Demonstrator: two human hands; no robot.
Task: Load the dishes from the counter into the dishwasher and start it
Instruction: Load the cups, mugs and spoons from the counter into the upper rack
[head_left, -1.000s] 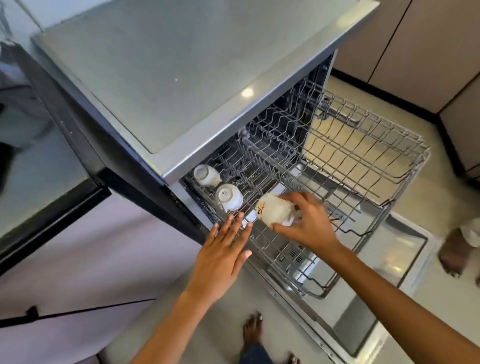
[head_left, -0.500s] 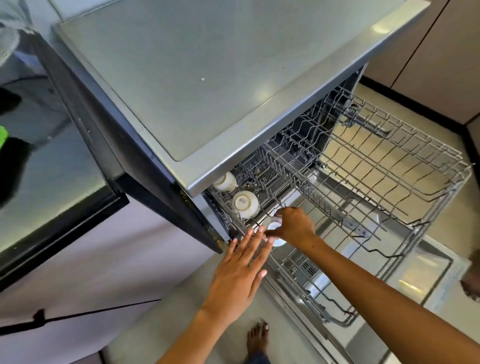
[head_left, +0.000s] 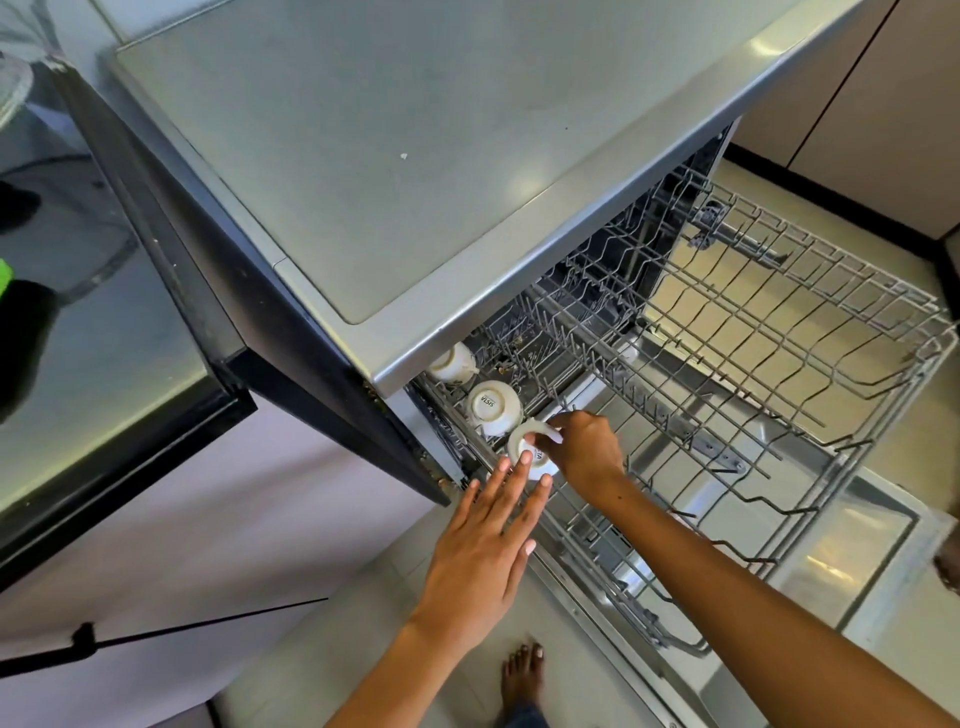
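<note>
Lowered since the earlier frame, the right hand (head_left: 587, 451) grips a white cup (head_left: 527, 452) inverted, base up, axis vertical, on the pulled-out rack (head_left: 727, 415) beside two cups, the flat-fingered left hand (head_left: 485, 545) touching its near side.

Lying wide open across the pulled-out upper rack (head_left: 779, 332); crowding only its left edge, three cups (head_left: 493, 405), with the dishwasher top (head_left: 415, 182) overhanging them.
</note>
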